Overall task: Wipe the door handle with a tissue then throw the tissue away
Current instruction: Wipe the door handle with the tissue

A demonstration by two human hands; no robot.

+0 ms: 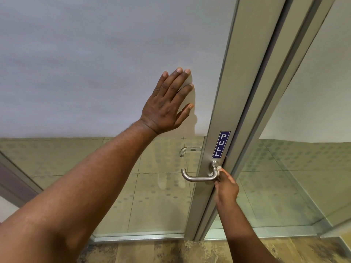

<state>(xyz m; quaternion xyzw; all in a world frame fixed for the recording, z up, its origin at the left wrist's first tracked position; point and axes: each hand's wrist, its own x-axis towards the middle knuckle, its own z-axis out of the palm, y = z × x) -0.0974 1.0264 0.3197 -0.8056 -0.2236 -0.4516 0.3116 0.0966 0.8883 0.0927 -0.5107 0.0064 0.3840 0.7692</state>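
My left hand (165,105) presses flat on the door (95,63), fingers spread; my right hand (227,188) pinches the tissue (218,170) against the handle (199,178).

your left hand (167,103) lies flat against the frosted glass door (95,63), fingers (182,78) spread and pointing up, well above the door handle (199,177). your right hand (226,188) is at the right end of that metal handle, close by the frame, pinching a small white tissue (219,170) against the bend where the lever meets its round base. a blue pull sign (221,144) sits on the metal frame (237,73) just above the handle. a second handle (187,149) shows through the clear lower glass, on the far side.
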